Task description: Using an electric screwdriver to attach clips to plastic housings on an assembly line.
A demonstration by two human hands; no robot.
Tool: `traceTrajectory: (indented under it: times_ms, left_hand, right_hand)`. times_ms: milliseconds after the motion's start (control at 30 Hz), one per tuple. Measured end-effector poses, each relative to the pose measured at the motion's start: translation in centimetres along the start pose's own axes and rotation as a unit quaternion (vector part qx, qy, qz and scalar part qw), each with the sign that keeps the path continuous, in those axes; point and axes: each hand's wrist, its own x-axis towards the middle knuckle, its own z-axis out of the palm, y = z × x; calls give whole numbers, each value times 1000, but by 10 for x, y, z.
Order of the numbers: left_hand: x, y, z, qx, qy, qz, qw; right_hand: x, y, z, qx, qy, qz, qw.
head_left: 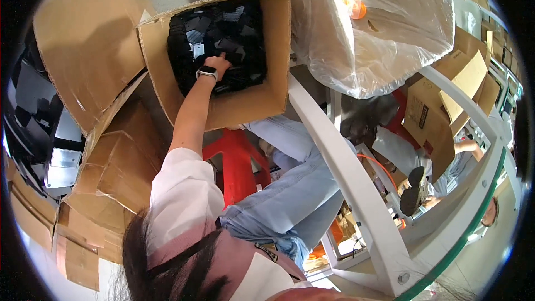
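Note:
My left hand (219,66) reaches down into an open cardboard box (277,50) at the upper left. Inside, the box holds a heap of many thin, flat black pieces (234,30), some shiny and rectangular. My hand touches or hovers just over this heap; I cannot tell which. One finger is stretched out and the others are partly hidden, with nothing visibly held. A light-coloured smartwatch (207,71) with a dark face is on my left wrist. My right hand does not show.
More cardboard boxes (120,167) stand at the left, beside black and silver panels (64,159). A large clear plastic bag (401,33) is at the upper right. A white metal frame (345,178) crosses on my right, past a red stool (237,173). Another person's arm (471,147) shows at far right.

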Motion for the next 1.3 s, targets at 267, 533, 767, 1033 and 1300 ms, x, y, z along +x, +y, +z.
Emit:
traceTrajectory:
  times_ms: [267, 533, 767, 1033, 1300]
  left_hand:
    - [-19, -1, -14, -143, 89, -75, 983]
    - [-104, 20, -64, -403, 223, 7, 888]
    - [-243, 54, -163, -440, 243, 74, 861]
    - [-391, 102, -280, -342, 225, 141, 902]
    - [-545, 271, -383, -299, 231, 225, 898]
  right_hand:
    - [-34, -27, -25, 14, 46, -1, 999]
    - [-33, -74, -46, -95, 44, 75, 992]
    - [-13, -71, -44, -9, 116, -28, 993]
    - [-37, -63, -49, -26, 238, -96, 966]
    - [-170, -82, -104, 12, 268, -171, 948]
